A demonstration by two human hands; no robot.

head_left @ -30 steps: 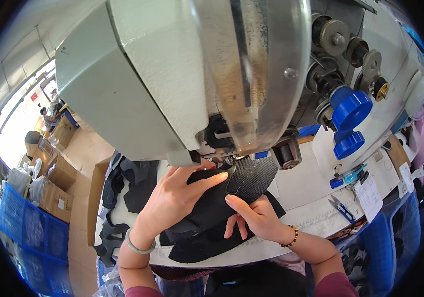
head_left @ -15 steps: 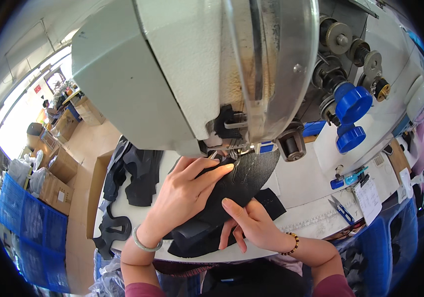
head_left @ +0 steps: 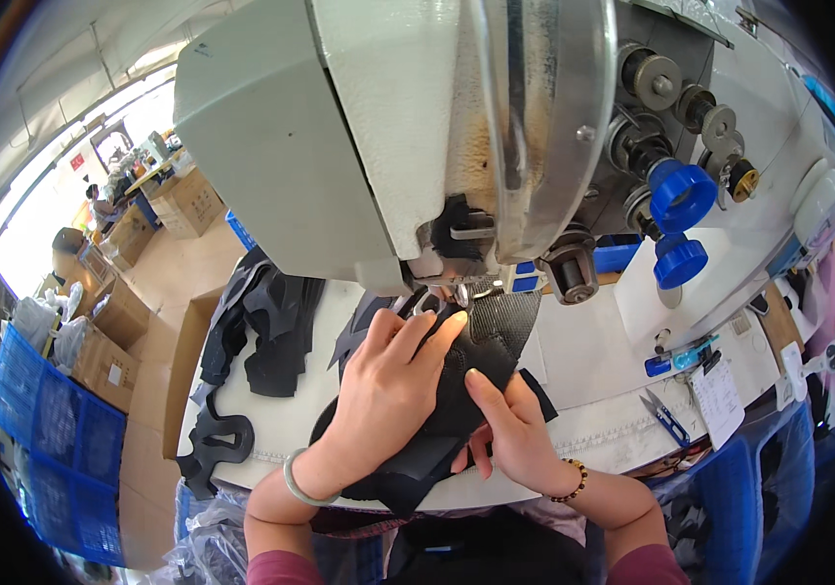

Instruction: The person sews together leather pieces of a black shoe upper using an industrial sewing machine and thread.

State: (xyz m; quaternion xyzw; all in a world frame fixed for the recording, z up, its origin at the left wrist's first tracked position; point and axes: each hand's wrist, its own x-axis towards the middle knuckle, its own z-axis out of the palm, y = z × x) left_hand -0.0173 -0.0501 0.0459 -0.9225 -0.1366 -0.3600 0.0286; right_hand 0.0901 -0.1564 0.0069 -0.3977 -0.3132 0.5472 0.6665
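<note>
A black fabric piece [head_left: 457, 402] with a mesh-like far part lies under the needle area of a grey-white sewing machine [head_left: 378, 127]. My left hand [head_left: 383, 395] rests on it with the fingers stretched forward and apart, the fingertips close to the metal presser foot [head_left: 458, 292]. Its thumb is out of sight. At the piece's right edge, my right hand [head_left: 523, 444] pinches the fabric, thumb on top and fingers partly hidden beneath. The near end of the piece hangs folded over the front edge of the white table [head_left: 583, 414].
Stacked black cut pieces [head_left: 276, 331] lie at the left, with a curved black piece [head_left: 218, 444] nearer. Blue-handled thread snips [head_left: 668, 419] and a paper sheet [head_left: 720, 400] are at the right. Blue tension knobs [head_left: 681, 195] jut from the machine. Blue crates [head_left: 57, 448] stand at far left.
The fabric has turned and shifted a little under the machine, its near end swinging toward me. Both hands moved slightly right with it. The whole view has shifted a bit.
</note>
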